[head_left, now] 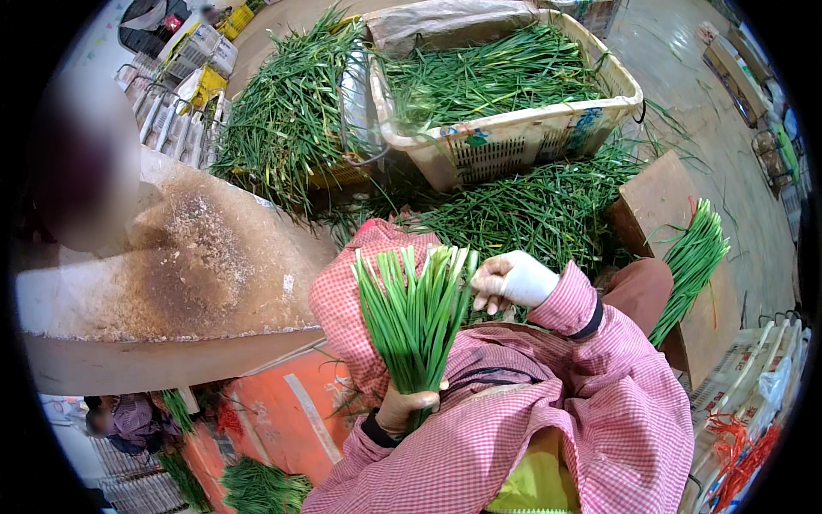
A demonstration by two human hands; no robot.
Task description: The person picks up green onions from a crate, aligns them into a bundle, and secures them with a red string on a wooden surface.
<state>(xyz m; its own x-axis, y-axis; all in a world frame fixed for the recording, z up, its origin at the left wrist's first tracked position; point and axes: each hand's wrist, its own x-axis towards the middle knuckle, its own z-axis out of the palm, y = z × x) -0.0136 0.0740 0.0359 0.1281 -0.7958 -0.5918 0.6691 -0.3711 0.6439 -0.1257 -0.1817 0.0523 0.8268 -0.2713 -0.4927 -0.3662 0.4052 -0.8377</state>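
Note:
My left hand (406, 409) is wrapped round the lower, leafy part of a thick bunch of garlic chives (411, 321). The bunch stands nearly upright, its pale cut ends on top and fanned out. Beside those ends, on the right, is my right hand (512, 281), with a white wrap over its back and wrist. Its fingers are curled together close to the outermost stem; whether anything is pinched in them is too small to tell. Loose green chives (522, 214) lie heaped just beyond my knees.
A white plastic crate (505, 154) of chives stands ahead, with another chive heap (291, 103) left of it. At right, a tied chive bundle (695, 265) lies on a brown board (659, 201). A stained surface (205, 265) and a blurred person (81, 163) are left. Red ties (738, 454) hang lower right.

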